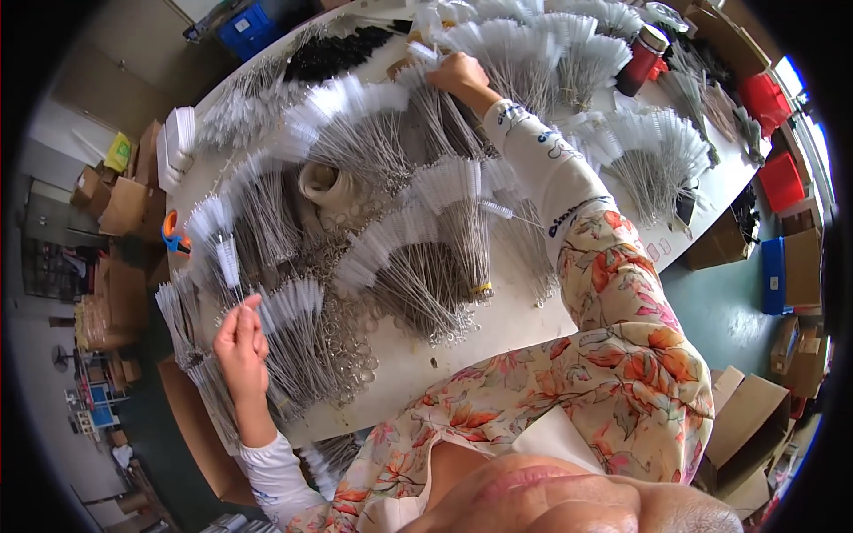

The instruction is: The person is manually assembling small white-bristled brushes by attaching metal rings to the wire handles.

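Nearest, at the frame's left, the left hand (241, 345) pinches a white-bristled brush (228, 260) by its stem, likely sparing the bristles. Mid-frame, fanned brushes (404, 262) lie heads-away on the worktop (524, 330), perhaps keeping stems reachable. Beyond, upper centre, the right hand (459, 73) curls at another bundle (437, 111); I can't tell its grip.

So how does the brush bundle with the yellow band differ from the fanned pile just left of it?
The banded bundle is narrow and gathered; the fanned pile spreads wide. The bundle's stems run nearly straight down the picture, while the pile's slant down to the right. A yellow band shows near the bundle's lower end; none shows on the pile. Both have whitish bristle heads and thin wire stems.
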Motion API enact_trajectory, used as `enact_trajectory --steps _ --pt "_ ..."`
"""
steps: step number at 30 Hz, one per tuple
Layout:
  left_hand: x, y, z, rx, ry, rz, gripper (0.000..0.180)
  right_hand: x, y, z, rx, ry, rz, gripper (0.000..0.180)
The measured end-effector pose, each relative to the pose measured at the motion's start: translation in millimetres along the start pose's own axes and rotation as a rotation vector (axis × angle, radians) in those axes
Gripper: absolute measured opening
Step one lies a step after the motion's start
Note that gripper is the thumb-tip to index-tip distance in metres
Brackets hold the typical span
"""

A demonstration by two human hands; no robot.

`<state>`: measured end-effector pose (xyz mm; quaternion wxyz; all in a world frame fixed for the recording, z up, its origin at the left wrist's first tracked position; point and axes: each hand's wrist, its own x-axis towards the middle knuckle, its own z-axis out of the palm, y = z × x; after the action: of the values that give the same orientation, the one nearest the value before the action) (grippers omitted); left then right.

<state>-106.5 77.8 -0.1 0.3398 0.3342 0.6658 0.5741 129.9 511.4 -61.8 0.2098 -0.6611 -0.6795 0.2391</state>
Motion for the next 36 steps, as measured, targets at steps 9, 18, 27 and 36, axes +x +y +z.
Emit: enact_trajectory --steps 9,18,27,36 --pt "-23 5 1 0.022 -0.032 -0.042 0.028 -13 -3 -22 -0.05 0.156 -0.342 0.024" --pt "-32 -11 -5 -0.001 0.048 0.014 0.027 48 91 -126 0.7 0.329 -0.394 0.022" --pt "-39 -42 -14 -0.17 0.149 -0.007 0.026 29 150 -110 -0.22 0.255 0.013 0.039" --pt "-47 -51 1 -0.149 0.08 0.088 0.028 1 119 -137 0.111 0.507 -0.258 0.027"
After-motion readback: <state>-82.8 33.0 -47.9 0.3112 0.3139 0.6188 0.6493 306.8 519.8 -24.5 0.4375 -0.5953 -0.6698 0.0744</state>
